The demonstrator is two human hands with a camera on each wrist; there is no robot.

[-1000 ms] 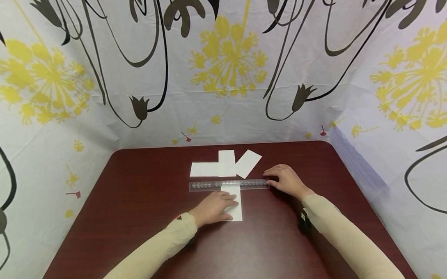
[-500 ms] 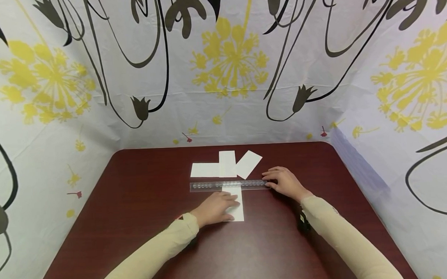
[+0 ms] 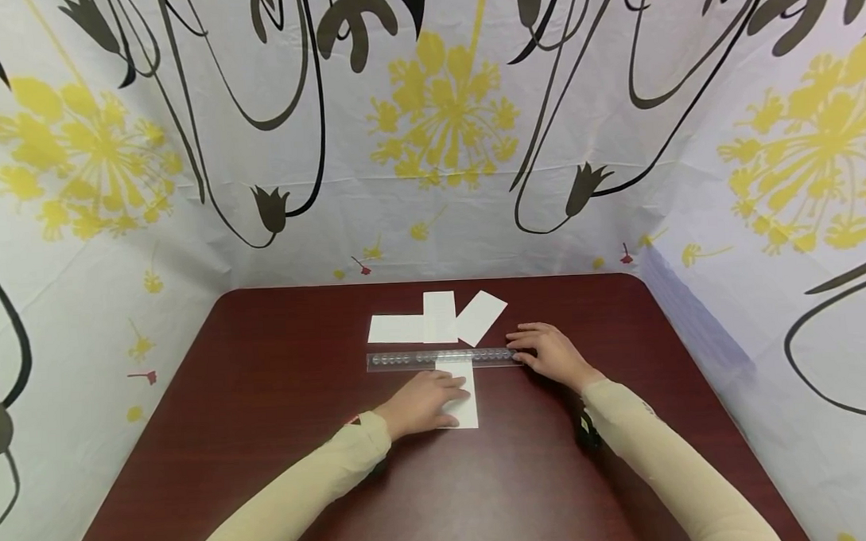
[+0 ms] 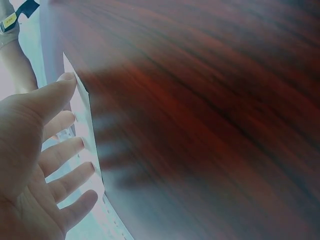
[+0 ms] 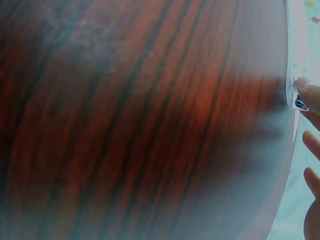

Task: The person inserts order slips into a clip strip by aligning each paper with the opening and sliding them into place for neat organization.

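On the bench [image 3: 266, 419], a card [image 3: 465, 411] is touched by the left hand [image 3: 419, 402], a ruler's [image 3: 411, 359] three-o'clock end by the right hand [image 3: 554, 356], fingers apart on both.

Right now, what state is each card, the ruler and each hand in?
Left hand: fingers spread over the near card.
Right hand: thumb touching the ruler's right end.
Near card: flat, far end at the ruler.
Ruler: flat, crosswise.
Left card: flat, sideways.
Middle card: flat, pointing straight away.
Right card: flat, slanted.
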